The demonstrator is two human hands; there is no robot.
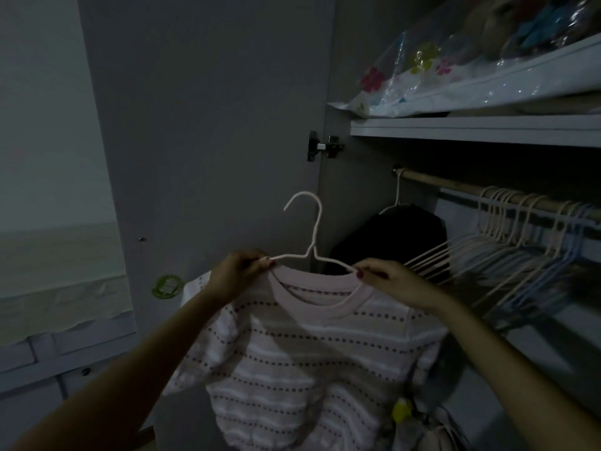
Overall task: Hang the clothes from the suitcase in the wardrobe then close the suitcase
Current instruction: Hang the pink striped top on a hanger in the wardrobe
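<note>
A pale pink striped knit top [312,353] hangs on a thin white hanger [312,229] that I hold up in front of the open wardrobe. My left hand [235,275] pinches the top's left shoulder at the hanger arm. My right hand [387,276] pinches the right shoulder at the other arm. The hanger's hook points up and left, below and left of the wooden rail [455,187]. A dark garment [400,236] hangs on the rail's left end. The suitcase is out of view.
Several empty white and blue hangers [520,242] crowd the rail to the right. A shelf [471,128] above carries clear flowered storage bags [455,79]. The open wardrobe door [211,125] stands on the left, with its hinge [322,146] by the frame.
</note>
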